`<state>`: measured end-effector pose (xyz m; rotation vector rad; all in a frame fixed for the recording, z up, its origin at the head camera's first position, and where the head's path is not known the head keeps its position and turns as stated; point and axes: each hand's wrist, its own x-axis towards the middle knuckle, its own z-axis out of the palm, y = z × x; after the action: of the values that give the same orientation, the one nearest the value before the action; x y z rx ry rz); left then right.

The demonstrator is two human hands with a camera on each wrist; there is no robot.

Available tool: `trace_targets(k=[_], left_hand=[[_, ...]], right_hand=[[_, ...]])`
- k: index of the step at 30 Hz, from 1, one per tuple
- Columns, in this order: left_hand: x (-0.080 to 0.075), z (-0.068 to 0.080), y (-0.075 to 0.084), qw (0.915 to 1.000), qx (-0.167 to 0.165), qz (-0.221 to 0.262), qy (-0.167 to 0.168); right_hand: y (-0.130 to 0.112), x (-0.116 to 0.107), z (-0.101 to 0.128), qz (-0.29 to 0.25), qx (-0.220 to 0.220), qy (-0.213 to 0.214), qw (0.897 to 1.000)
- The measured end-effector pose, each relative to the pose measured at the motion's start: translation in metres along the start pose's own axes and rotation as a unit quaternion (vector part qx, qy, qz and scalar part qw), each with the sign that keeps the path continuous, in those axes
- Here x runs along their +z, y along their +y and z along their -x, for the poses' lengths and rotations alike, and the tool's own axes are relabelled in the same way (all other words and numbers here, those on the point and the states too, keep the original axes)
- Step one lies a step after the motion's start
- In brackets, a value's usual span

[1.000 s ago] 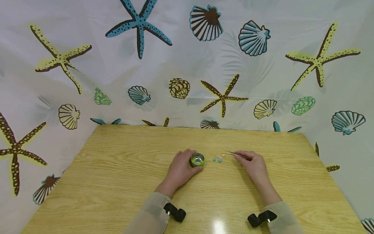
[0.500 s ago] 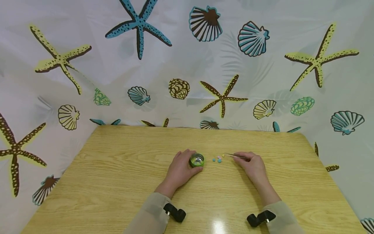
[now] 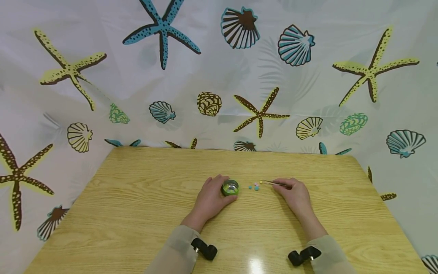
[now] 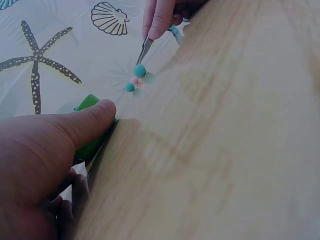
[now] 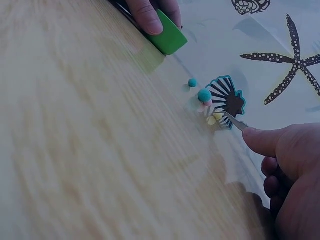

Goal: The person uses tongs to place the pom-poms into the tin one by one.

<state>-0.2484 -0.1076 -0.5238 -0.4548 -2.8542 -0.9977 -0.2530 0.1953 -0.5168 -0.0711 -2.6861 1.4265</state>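
Resting near the middle of the table [image 3: 137, 198], a small green tin [image 3: 230, 187] stood upright with its open, silvery inside facing up. The left hand [image 3: 211, 198] lay palm down on the wood just left of it, thumb and fingers curled round the tin's side and gripping it; in the left wrist view the thumb [image 4: 85, 125] pressed flat along the green wall. The forearm ran back toward the near edge in a pale sleeve [image 3: 178, 247].

Just right of the tin lay a tight cluster of tiny balls [image 3: 256, 185], teal, pink and yellow, close together. The tips of the metal tweezers [image 3: 273, 183] sat at the yellow ball [image 5: 216, 118] on the cluster's right side; whether they closed on it could not be told. The right hand [image 3: 295, 195] rested low on the table to the right of the cluster, its thumb and forefinger pinching the tweezers' shaft, the other fingers curled under, the tool pointing left. Its wrist angled back and to the right into the other sleeve.

Behind the table hung a white curtain [image 3: 219, 76] printed with starfish and shells.
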Motion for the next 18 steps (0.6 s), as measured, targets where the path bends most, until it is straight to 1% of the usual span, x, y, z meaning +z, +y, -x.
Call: trace_targets(k=[3,10,18], left_hand=[[-0.0007,0.0,0.0005,1.0,-0.002,-0.001,-0.004],[-0.0011,0.001,0.0008,1.0,0.004,0.0,0.0],[-0.0008,0.0012,0.0,1.0,0.002,0.002,0.0]], right_hand=[[-0.0008,-0.0002,0.0003,0.0,-0.001,0.001,1.0],[-0.0012,-0.0003,0.0011,0.002,0.001,0.0,1.0],[-0.0005,-0.0004,0.0011,0.003,0.004,-0.002,1.0]])
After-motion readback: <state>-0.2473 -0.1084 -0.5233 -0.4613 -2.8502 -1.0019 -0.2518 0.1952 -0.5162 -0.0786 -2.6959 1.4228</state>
